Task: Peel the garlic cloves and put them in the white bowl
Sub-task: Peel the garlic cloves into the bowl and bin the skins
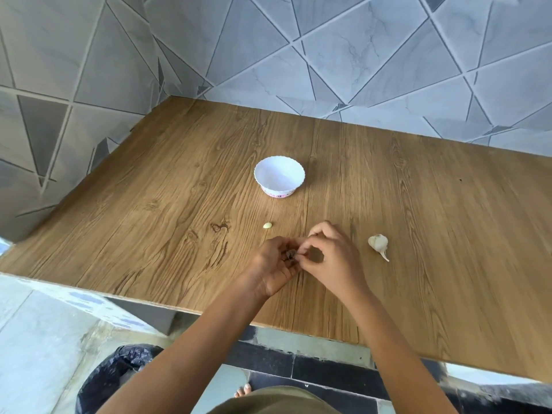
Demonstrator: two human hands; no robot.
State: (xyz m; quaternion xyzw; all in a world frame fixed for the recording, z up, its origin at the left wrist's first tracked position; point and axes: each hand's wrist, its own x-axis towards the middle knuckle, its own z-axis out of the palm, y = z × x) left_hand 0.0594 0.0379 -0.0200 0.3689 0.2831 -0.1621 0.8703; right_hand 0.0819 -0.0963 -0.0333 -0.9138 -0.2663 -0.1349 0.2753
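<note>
A small white bowl [279,176] with a scalloped rim and a pink band stands on the wooden table [418,204]; I see nothing inside it. One pale peeled clove [267,225] lies loose between the bowl and my hands. My left hand [276,264] and my right hand [328,252] meet low over the table, fingers curled round a small garlic clove [290,254] with dark skin, mostly hidden by the fingertips. The rest of the garlic bulb [378,244] lies to the right of my right hand.
Grey tiled walls close the table at the back and left. The table's front edge runs just under my forearms. A bin lined with a black bag [119,377] stands on the floor at the lower left.
</note>
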